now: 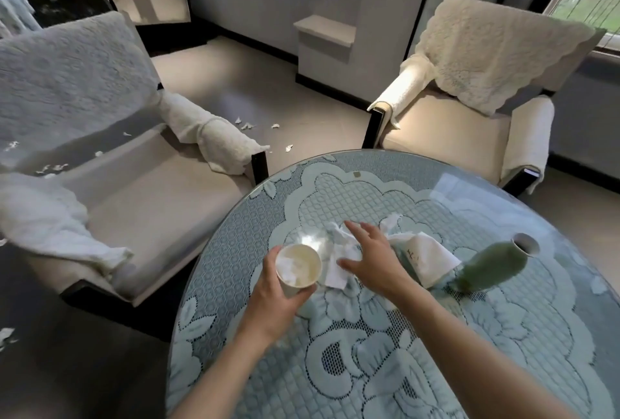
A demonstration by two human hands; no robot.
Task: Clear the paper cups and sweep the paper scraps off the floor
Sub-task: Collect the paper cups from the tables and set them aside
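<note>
While my left hand [271, 294] grips the paper cup [298, 266], thumb and fingers curled round its wall, the cup sits mouth up over the near part of the table [369, 368] with a wad of white paper inside it; I cannot tell whether its base rests on the glass. Just right of that grip, my right hand [372, 257] hangs palm down with fingers spread and straight, holding nothing, over the crumpled tissue [339, 241] that lies beside the cup. Whether the fingertips touch the tissue I cannot tell. Further right, beyond that hand, what looks like a second cup [429, 257] lies on its side, partly squashed, and a green vase [493, 266] stands just past it. Well away from both hands, ahead and to the left, the paper scraps [246, 125] lie scattered on the floor near the arm of the left armchair [134, 190], with more flecks on its seat.

I judge the cup very light and thin-walled: it will buckle under a hard squeeze, so a loose wrap at mid-height suits it, kept level so the wad stays in. The tissue is soft and near weightless; a bunching pinch from above should gather it. The fallen cup wants taking round its body, with care for the vase, which looks easy to knock
</note>
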